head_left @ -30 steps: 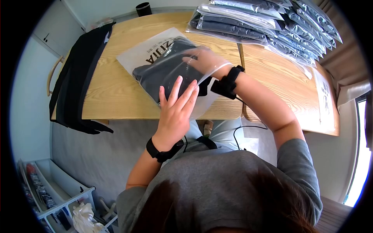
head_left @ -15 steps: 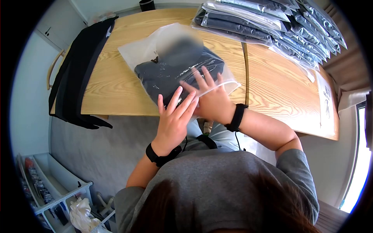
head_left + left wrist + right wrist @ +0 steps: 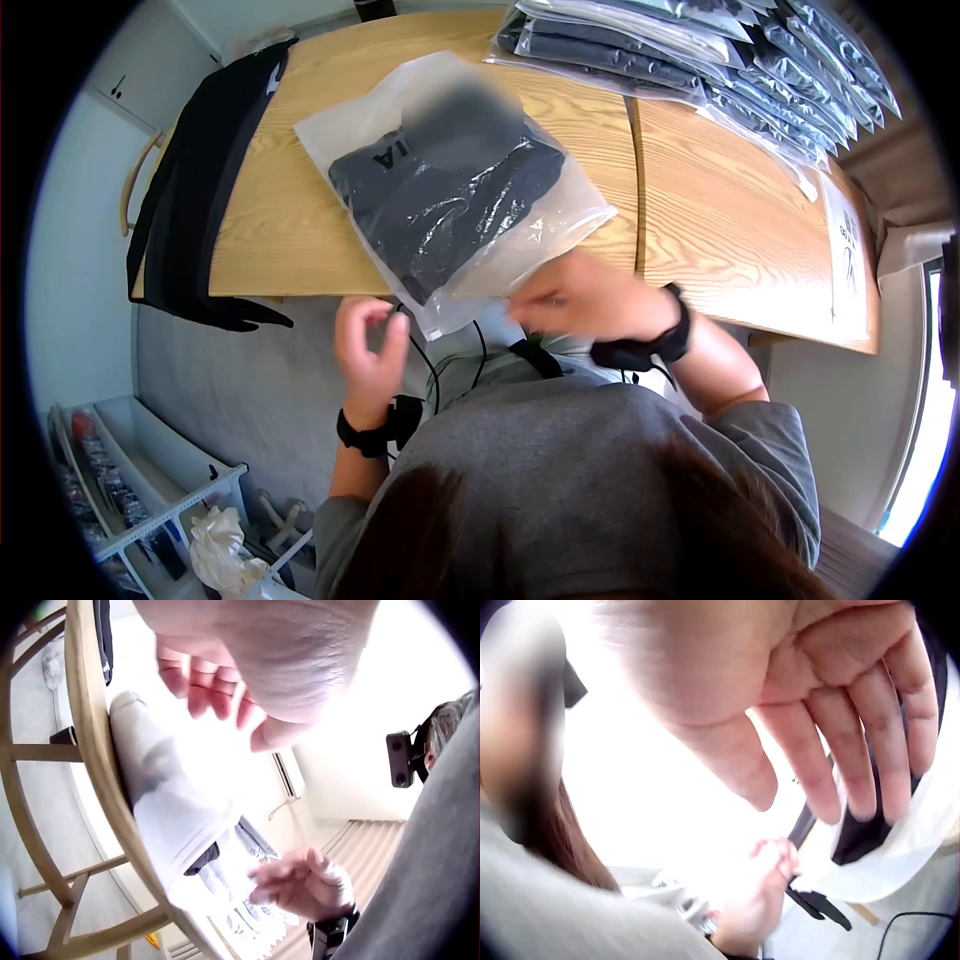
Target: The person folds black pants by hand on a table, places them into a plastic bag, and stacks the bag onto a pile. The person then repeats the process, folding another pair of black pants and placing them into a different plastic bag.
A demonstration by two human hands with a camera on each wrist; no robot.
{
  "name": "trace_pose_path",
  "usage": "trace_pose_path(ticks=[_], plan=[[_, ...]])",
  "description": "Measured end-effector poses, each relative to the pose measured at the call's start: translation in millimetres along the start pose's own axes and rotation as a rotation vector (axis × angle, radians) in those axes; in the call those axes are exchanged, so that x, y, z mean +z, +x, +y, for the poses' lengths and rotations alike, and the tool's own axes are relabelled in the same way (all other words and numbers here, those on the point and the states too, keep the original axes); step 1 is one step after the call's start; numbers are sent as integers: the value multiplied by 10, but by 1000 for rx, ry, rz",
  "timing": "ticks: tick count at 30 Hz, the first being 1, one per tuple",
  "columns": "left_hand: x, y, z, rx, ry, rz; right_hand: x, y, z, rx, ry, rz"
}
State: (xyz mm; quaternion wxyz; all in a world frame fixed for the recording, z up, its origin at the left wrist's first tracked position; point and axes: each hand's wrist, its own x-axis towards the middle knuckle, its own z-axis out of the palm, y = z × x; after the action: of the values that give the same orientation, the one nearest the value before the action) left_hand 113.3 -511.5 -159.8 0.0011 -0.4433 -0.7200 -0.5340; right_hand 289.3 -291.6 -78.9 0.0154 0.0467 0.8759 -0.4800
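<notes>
A frosted plastic bag (image 3: 565,205) with printed lettering lies slanted on the table, its near corner jutting over the front edge. Through the film shows a folded dark garment (image 3: 430,205). Just left of that corner is my left hand (image 3: 370,350), fingers loosely bent, with nothing in it. My right hand (image 3: 595,300), blurred in the head view, is by the bag's lower right edge. In the right wrist view the right hand (image 3: 840,712) has its fingers extended and holds nothing; the bag and dark garment (image 3: 862,836) appear behind them.
Several bagged garments (image 3: 620,55) are piled at the back right of the wooden table (image 3: 270,240). Black trousers (image 3: 205,170) hang over its left end. A flat printed bag (image 3: 845,250) lies at the right end. White bins (image 3: 150,480) stand at lower left.
Both hands have come off the bag toward the body: the left down and leftward, the right out from over the film. The bag has shifted nearer, its corner now past the table edge.
</notes>
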Motion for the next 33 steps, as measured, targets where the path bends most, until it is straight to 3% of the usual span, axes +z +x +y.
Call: trace_pose_path(ticks=[1,2,3,4,5,6,8,9,10,12,14,16,17,18,20,22,24,25,28,30,32,33], plan=[[-55,26,-35,-216,-83,-45,-205,-65,-107,383,373,58],[-88,84,-57,-429,-168,-89,-357,-99,53,367,333,294],[-110,134,-58,-505,-163,-195,-450,-78,273,272,135,594],[-92,129,-99,-503,-162,-188,-582,-42,516,267,-45,736],[-54,119,-169,-586,-225,-326,-649,1,663,274,-186,812],[-23,148,-186,-665,-289,-463,-664,24,813,263,-190,817],[29,211,-60,-653,-273,-518,-665,61,1032,421,383,603],[46,244,10,-721,-342,-563,-682,53,1045,518,469,411],[46,276,47,-787,-410,-607,-708,64,1100,502,465,408],[-31,302,-65,-802,-476,-620,-731,89,1242,555,725,28],[-147,366,-70,-782,-723,-532,-815,161,1274,455,808,-2],[-267,636,142,-863,-879,-280,-916,308,1172,463,1126,174],[-328,801,91,-991,-1002,-196,-969,400,956,504,1186,250],[-461,971,-192,-948,-1302,-416,-1067,476,808,434,1222,217],[-543,1333,165,-960,-1372,-216,-1231,638,643,284,1247,262],[-724,1604,359,-744,-1452,-271,-1397,611,170,124,1176,316],[-967,1805,656,-507,-1487,-379,-1681,456,-185,-16,1197,225],[-1066,1830,898,-480,-1520,-312,-1740,375,-420,-73,1138,305],[-1349,1907,1304,-330,-1532,-464,-1843,93,-1084,-155,1245,339],[-1396,1965,1400,-305,-1522,-465,-1927,99,-1183,-259,1187,315],[-1396,2044,1375,-279,-1511,-467,-1973,121,-1196,-254,1177,287],[-1367,2104,1292,-354,-1535,-484,-1968,164,-1159,-216,1180,321]])
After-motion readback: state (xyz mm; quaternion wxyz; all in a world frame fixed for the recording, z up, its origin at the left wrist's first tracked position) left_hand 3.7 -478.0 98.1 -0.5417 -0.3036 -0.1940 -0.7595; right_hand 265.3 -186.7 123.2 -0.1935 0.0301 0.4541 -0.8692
